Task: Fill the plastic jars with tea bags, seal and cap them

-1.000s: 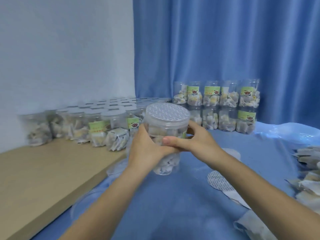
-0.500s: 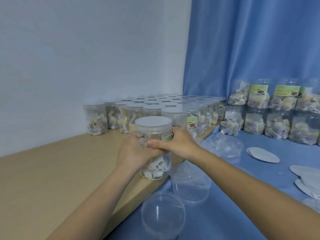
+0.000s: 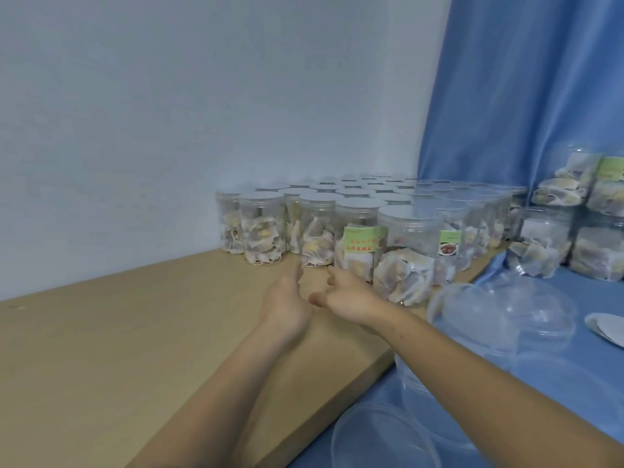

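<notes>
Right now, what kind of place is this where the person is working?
Probably a small home or workshop packing corner, not a factory: rows of capped clear plastic jars of tea bags on a light wooden board, empty clear jars, a blue curtain behind.

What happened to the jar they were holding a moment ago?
Both hands carried it left to the wooden shelf and let go. The left hand and right hand are now empty and open, just before the front row of filled jars. The loose clear lids stayed put.

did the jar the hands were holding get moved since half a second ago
Yes. It left both hands, now open, and likely stands on the wooden board among the filled jars.
</notes>
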`<state>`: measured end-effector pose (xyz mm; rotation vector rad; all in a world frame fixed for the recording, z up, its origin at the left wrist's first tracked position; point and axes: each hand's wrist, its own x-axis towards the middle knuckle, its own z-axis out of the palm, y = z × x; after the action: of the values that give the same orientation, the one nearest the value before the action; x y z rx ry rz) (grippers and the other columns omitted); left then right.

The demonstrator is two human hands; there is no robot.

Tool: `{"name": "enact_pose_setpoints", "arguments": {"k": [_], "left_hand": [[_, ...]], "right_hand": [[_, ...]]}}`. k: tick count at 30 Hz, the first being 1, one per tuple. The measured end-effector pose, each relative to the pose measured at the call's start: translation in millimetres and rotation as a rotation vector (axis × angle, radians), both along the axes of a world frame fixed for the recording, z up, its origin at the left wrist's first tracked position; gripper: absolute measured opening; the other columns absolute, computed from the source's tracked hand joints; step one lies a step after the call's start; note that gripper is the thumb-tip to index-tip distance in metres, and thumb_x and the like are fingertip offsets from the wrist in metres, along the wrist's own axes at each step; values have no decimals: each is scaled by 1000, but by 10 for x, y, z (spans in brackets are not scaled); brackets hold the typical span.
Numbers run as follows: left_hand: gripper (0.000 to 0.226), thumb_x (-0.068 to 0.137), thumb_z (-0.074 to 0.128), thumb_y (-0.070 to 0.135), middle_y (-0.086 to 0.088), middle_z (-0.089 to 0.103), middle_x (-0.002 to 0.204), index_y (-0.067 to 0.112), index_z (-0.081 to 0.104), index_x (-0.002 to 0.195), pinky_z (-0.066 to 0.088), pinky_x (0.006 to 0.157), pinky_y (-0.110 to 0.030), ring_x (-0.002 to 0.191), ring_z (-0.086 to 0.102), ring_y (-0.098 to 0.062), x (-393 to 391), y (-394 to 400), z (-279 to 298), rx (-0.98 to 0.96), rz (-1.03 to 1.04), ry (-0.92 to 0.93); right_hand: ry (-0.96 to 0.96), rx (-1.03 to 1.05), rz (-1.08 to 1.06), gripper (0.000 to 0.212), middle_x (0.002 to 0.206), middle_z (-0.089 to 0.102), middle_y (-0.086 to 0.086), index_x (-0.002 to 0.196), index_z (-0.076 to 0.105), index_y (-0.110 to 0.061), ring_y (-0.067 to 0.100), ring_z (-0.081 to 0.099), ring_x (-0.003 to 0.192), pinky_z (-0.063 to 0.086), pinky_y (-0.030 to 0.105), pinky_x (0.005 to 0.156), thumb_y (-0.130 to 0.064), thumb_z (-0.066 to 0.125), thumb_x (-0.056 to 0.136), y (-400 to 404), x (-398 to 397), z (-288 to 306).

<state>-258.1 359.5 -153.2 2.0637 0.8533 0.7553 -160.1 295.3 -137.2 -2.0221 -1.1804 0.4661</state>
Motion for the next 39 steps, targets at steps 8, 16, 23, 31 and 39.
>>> {"name": "enact_pose_setpoints", "arguments": {"k": [8, 16, 23, 31, 39], "left_hand": [[43, 85, 48, -8, -9, 64, 121, 11, 57, 122, 46, 98, -39, 116, 57, -21, 373, -696, 340, 133, -122, -218], [23, 87, 54, 7, 2, 70, 103, 19, 67, 102, 39, 74, -17, 94, 63, -17, 1195, -1917, 687, 262, -226, -334], [18, 88, 58, 16, -1, 67, 107, 14, 62, 105, 41, 80, -23, 96, 61, -21, 2111, -2680, 821, 346, -440, -220], [25, 88, 62, 33, -6, 65, 106, 13, 60, 102, 46, 84, -33, 98, 59, -24, 3267, -2326, 847, 485, -416, -87], [54, 97, 42, 33, -8, 17, 156, 11, 29, 145, 21, 111, -44, 140, 24, -33, 4650, -1786, 652, 658, -359, 139]], "right_hand": [[33, 209, -59, 47, 118, 61, 7, 128, 53, -18, 25, 58, 108, 50, 37, 92, -2, 45, 85, -787, 87, 391], [-182, 344, -370, 42, 111, 65, 11, 136, 42, -16, 20, 59, 97, 39, 18, 71, -11, 43, 94, -2191, 634, 740], [-133, 441, -556, 40, 114, 66, 7, 134, 43, -15, 24, 63, 102, 49, 37, 93, -7, 45, 95, -3117, 1320, 729], [32, 594, -727, 47, 86, 70, -8, 137, 36, -10, 20, 66, 97, 47, 42, 97, -10, 54, 93, -3554, 2288, 536], [240, 719, -740, 67, 82, 72, 4, 139, 33, -5, 22, 70, 79, 53, 41, 91, 0, 68, 82, -3419, 3041, 177]]}}
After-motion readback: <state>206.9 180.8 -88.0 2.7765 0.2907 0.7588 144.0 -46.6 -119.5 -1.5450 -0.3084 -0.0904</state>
